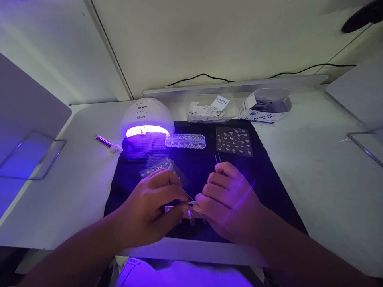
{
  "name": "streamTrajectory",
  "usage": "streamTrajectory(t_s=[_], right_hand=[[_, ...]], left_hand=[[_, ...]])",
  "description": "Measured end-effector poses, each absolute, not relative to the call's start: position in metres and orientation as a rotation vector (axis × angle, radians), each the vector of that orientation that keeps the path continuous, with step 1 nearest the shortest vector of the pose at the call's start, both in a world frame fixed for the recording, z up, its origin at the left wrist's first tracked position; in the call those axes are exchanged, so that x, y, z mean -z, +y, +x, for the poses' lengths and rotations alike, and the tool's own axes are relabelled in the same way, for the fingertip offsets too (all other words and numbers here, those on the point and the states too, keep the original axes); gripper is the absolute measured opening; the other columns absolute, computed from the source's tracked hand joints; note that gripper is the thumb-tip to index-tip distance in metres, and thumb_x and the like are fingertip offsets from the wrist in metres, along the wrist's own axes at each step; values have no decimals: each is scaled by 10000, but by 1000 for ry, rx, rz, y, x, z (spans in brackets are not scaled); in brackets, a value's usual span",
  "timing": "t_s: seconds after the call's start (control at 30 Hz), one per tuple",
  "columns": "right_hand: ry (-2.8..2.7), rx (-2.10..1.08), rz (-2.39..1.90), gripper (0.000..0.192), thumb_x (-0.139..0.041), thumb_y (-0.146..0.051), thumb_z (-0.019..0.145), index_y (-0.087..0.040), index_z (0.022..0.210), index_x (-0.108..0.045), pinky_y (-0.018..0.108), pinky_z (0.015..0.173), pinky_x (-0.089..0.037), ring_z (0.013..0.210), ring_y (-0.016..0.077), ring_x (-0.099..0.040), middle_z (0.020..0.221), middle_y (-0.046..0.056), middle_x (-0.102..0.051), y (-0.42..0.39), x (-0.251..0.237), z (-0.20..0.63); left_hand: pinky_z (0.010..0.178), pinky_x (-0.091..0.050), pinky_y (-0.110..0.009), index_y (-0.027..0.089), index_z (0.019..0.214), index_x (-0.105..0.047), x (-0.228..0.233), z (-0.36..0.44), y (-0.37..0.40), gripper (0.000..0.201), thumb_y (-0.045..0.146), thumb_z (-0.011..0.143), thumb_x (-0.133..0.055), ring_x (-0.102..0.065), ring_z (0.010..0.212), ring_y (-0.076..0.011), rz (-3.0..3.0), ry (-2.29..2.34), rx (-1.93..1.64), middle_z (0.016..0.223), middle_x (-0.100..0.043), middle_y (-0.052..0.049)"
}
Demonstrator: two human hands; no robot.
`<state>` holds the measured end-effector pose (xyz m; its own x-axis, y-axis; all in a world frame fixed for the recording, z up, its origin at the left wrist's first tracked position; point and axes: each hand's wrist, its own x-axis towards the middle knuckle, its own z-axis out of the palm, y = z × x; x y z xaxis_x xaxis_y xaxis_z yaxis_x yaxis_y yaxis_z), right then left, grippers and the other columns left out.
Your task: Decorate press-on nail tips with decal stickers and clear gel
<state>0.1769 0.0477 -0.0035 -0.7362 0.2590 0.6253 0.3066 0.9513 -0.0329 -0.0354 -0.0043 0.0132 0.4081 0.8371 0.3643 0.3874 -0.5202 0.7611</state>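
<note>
My left hand is closed in a pinch, its fingertips meeting those of my right hand over the dark cloth. A small thin pale piece shows between the two sets of fingertips; its kind is too small to make out. Just below lies a pale strip with clear nail tips on it, partly covered by my hands. The dark prongs of a pair of tweezers stick out past the curled fingers of my right hand; the rest is hidden. Sheets of colourful stickers lie behind my left hand.
A lit white nail lamp stands at the back left, beside a polish bottle. A clear rhinestone case and another sticker sheet lie on the dark cloth. Behind are a tray of packets and an alcohol pad box.
</note>
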Motion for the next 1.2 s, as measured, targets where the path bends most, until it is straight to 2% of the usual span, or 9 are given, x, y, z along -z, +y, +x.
streamTrajectory(t_s=[0.1, 0.2, 0.3, 0.5, 0.7, 0.9, 1.03, 1.13, 1.2], right_hand=[[-2422, 71, -399, 243, -537, -211, 962, -174, 745, -639, 394, 722, -334, 627, 165, -386, 599, -10, -514, 48, 5, 175], [-2418, 21, -438, 300, -516, -322, 993, -164, 776, -650, 393, 725, -342, 637, 169, -424, 630, 4, -548, 49, 6, 174], [-2459, 16, -470, 375, -502, -410, 995, -180, 729, -631, 392, 727, -338, 647, 176, -425, 627, 8, -542, 51, 8, 173], [-2581, 33, -347, 327, -509, -205, 963, -210, 638, -544, 375, 737, -315, 634, 172, -350, 593, -17, -465, 58, 11, 174], [-2582, -20, -360, 316, -508, -189, 953, -208, 639, -537, 365, 743, -324, 645, 171, -359, 604, -13, -497, 58, 7, 175], [-2564, -76, -620, 360, -473, -245, 992, -200, 643, -549, 346, 768, -387, 660, 159, -465, 618, -11, -567, 61, 0, 182], [-2403, -83, -1127, 428, -443, -316, 1020, -192, 619, -532, 318, 617, -403, 605, 155, -495, 606, 4, -557, 81, -17, 203], [-2308, -154, -1457, 402, -476, -388, 1023, -161, 731, -634, 294, 576, -468, 594, 145, -566, 641, -5, -594, 114, -37, 216], [-2254, -213, -1636, 272, -587, -401, 981, -146, 1026, -671, 336, 719, -580, 801, 168, -671, 960, 31, -694, 145, -47, 216]], left_hand=[[757, -465, -287, 173, 860, -655, -13, -34, -4, 121, 69, 904, -614, -568, 841, -137, 2091, 1099, -1036, 889, -596, -21], [843, -473, -331, 185, 859, -657, -12, -35, -3, 139, 53, 895, -629, -592, 945, -166, 2070, 1118, -1062, 955, -623, -25], [844, -484, -338, 184, 862, -660, -11, -36, -3, 133, 55, 888, -639, -609, 951, -174, 2014, 1101, -1084, 976, -643, -31], [831, -474, -310, 197, 798, -710, -15, -39, 0, 144, 62, 840, -678, -622, 921, -161, 1788, 1100, -1007, 955, -646, -16], [813, -462, -291, 218, 743, -741, -16, -39, 1, 123, 142, 835, -710, -612, 927, -165, 1507, 1071, -946, 918, -645, -11], [881, -489, -274, 263, 822, -713, -4, -48, 3, 105, 171, 873, -709, -610, 984, -162, 1246, 1038, -1396, 937, -664, 8], [834, -508, -277, 248, 845, -679, 8, -58, 13, 57, 247, 900, -694, -607, 946, -170, 1290, 1164, -1682, 944, -652, -6], [777, -512, -282, 241, 857, -658, 15, -58, 20, 77, 278, 925, -664, -605, 892, -173, 1380, 1220, -1675, 918, -642, -14], [767, -510, -289, 236, 860, -651, 18, -55, 23, 66, 257, 920, -665, -606, 873, -175, 1423, 1211, -1666, 900, -642, -16]])
